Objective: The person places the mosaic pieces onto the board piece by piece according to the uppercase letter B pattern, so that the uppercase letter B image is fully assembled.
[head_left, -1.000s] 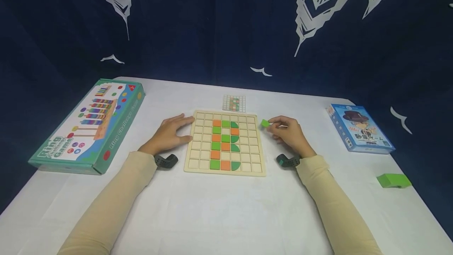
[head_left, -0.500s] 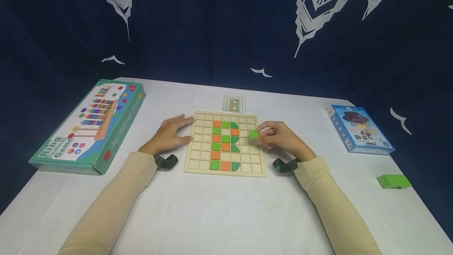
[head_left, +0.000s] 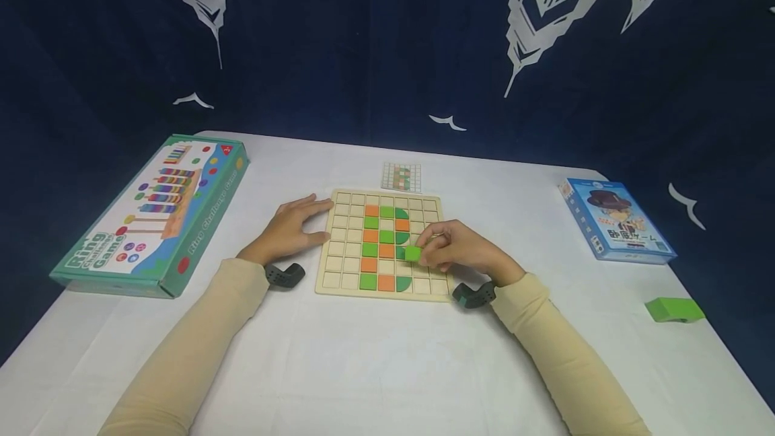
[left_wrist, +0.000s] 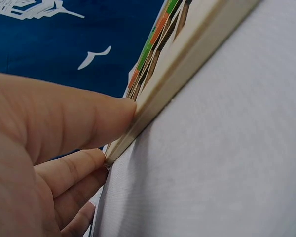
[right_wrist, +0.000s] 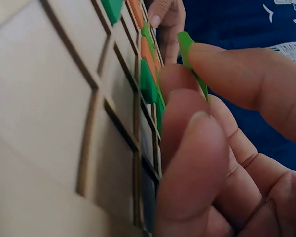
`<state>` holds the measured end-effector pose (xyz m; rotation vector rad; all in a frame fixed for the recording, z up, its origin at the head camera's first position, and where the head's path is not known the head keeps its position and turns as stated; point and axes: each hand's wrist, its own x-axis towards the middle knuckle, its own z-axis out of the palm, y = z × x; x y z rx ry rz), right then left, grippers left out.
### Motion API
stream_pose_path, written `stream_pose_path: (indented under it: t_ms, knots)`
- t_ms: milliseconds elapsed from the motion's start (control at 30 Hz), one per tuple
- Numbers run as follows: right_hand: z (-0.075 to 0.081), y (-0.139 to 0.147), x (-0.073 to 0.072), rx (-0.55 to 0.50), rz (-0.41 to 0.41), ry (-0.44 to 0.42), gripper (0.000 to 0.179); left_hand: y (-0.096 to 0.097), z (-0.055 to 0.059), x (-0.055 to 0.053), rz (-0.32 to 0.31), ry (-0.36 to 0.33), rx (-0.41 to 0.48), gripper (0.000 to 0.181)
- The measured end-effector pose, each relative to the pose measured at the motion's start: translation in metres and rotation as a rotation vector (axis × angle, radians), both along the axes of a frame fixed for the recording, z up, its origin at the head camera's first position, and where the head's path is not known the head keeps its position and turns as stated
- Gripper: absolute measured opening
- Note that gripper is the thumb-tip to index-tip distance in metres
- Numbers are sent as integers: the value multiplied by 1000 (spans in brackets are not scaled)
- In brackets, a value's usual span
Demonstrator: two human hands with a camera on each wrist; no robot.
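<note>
Between thumb and fingers, my right hand [head_left: 454,246] pinches a light-green square tile [head_left: 412,253] just above the wooden grid board [head_left: 333,264]. In the right wrist view this tile [right_wrist: 186,49] appears nearly edge-on. Orange and light-green square tiles and dark-green rounded tiles fill part of the board's middle columns, among them an orange square tile [head_left: 385,282] and a dark-green rounded tile [head_left: 403,284] in the near row. My left hand [head_left: 290,229] rests at the board's left edge with thumb and fingers spread. Its thumb [left_wrist: 103,116] touches the board's side in the left wrist view.
Behind the board lies a small printed pattern card [head_left: 401,177]. A large green game box [head_left: 157,217] stands at left, a blue game box [head_left: 617,221] at right. Near the right table edge sits a green block [head_left: 674,309]. White cloth [head_left: 375,362] covers the table.
My right hand has carried the light-green tile leftward and nearer, from beside the board's right edge to over the columns right of centre. The left hand has stayed in place.
</note>
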<state>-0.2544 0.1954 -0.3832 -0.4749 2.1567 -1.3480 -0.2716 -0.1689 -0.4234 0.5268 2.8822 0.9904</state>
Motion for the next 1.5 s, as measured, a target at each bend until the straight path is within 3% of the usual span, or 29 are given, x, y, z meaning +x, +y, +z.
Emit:
stream_pose_path:
  t_ms: [433, 900, 1333, 1500]
  knots:
    - [1, -12, 10, 14, 133, 115, 21, 0, 2, 0, -7, -1, -4, 71]
    - [0, -19, 14, 108, 123, 258, 18, 0, 2, 1, -10, 6, -8, 71]
    - [2, -20, 14, 116, 126, 270, 20, -1, 3, 0, -6, 11, -5, 71]
    - [0, -19, 15, 104, 83, 209, 18, 0, -1, 0, 5, -2, -4, 72]
